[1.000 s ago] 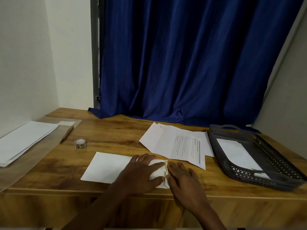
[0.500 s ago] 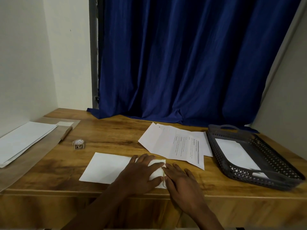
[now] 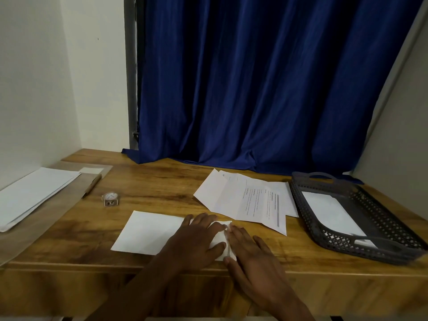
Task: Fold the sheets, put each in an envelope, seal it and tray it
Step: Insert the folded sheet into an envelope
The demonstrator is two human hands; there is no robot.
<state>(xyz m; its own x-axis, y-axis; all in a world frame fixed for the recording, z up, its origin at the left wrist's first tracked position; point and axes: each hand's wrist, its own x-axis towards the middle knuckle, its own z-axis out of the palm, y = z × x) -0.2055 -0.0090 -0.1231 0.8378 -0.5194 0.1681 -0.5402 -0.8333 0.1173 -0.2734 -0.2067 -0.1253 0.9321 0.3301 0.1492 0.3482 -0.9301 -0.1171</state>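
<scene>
- Two hands lie flat on the white envelope point(image 3: 150, 232) at the near edge of the counter point(image 3: 162, 188).
- Far left of the left grip sits a stack of white sheets point(image 3: 32, 195); nearer it, a small tape roll point(image 3: 110, 199).
- Left grip point(image 3: 196, 244): released, palm down, fingers straight and spread, pressing the envelope's right end.
- Right grip point(image 3: 252, 256): released, flat, fingers pointing toward the left grip, fingertips at the envelope's end flap.
- Beyond the right grip lie printed sheets point(image 3: 250, 202).
- Right of it, a dark tray point(image 3: 324, 230) holds a white envelope.
</scene>
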